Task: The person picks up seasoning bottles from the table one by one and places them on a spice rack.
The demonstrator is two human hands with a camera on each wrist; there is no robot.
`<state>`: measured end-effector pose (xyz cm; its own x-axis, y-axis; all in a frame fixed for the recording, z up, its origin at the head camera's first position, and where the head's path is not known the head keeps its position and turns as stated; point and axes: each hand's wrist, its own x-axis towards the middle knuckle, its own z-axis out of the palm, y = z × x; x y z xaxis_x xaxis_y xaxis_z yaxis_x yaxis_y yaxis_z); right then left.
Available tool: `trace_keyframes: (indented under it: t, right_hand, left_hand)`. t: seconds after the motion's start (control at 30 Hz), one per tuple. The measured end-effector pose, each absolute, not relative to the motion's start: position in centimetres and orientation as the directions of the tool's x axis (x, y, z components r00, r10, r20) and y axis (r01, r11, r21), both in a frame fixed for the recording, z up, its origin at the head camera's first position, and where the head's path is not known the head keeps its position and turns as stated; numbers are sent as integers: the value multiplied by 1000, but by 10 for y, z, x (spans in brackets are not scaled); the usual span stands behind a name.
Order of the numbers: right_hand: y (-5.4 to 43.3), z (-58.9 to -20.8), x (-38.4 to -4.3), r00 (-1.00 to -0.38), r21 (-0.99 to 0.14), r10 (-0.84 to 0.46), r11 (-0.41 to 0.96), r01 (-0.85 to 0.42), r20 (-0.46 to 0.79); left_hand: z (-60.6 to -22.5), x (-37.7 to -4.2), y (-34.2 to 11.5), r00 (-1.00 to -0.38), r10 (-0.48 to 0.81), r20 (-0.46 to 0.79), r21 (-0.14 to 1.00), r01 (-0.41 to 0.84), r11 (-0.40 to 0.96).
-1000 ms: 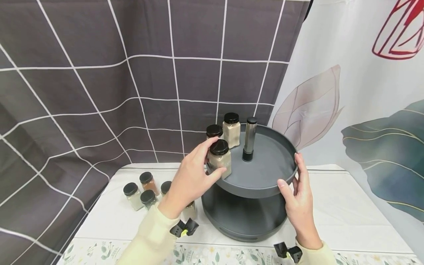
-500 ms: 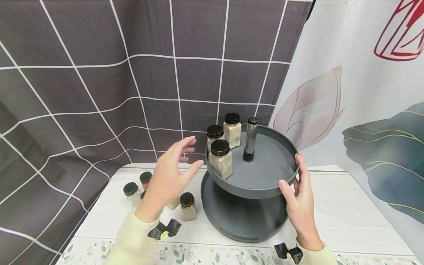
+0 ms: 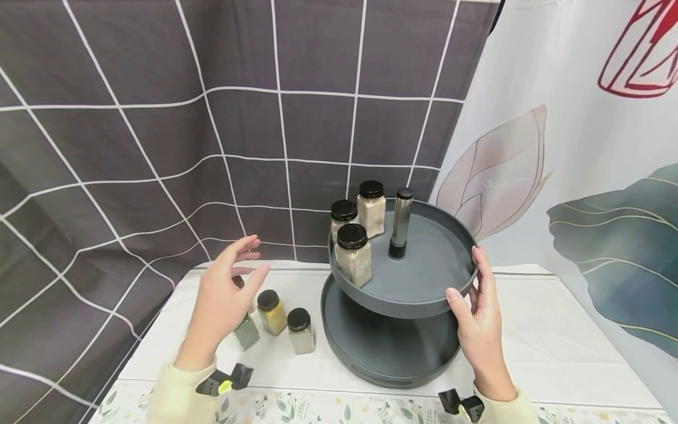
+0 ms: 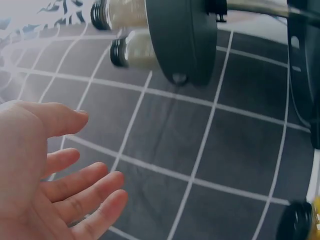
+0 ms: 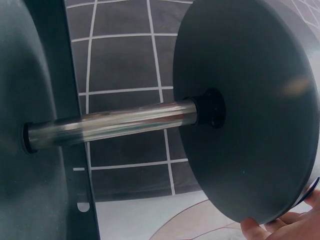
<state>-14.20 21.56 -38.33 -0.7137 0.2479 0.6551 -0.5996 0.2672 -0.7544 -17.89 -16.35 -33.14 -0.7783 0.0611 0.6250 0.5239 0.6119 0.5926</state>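
Note:
A dark grey two-tier turntable [image 3: 418, 280] stands on the table, its lower tray [image 3: 392, 353] bare. Three black-lidded spice jars [image 3: 356, 262] stand at the left of the upper tray, beside the metal post [image 3: 401, 227]. My right hand [image 3: 479, 324] holds the upper tray's right rim; its fingertips [image 5: 255, 230] touch that edge in the right wrist view. My left hand [image 3: 217, 306] is in the air over jars on the left, with nothing in it and fingers spread. It partly hides a green jar [image 3: 246, 334] and others.
A yellow jar [image 3: 272, 319] and a beige jar [image 3: 302, 340] stand between my left hand and the turntable. Behind is a grey grid-patterned curtain [image 3: 318, 129]. White tablecloth [image 3: 556, 341] lies on the right.
My left hand has let go of the front jar on the upper tray and moved left and down over the table jars. The right hand stays at the rim.

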Motion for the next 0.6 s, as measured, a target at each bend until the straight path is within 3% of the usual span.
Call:
trace_keyframes:
  t: [0.6]
  right_hand:
    - [216, -383, -142, -721, -762, 251, 265, -591, 646]
  left_hand:
    - [-368, -164, -214, -814, -97, 573, 620, 354, 700]
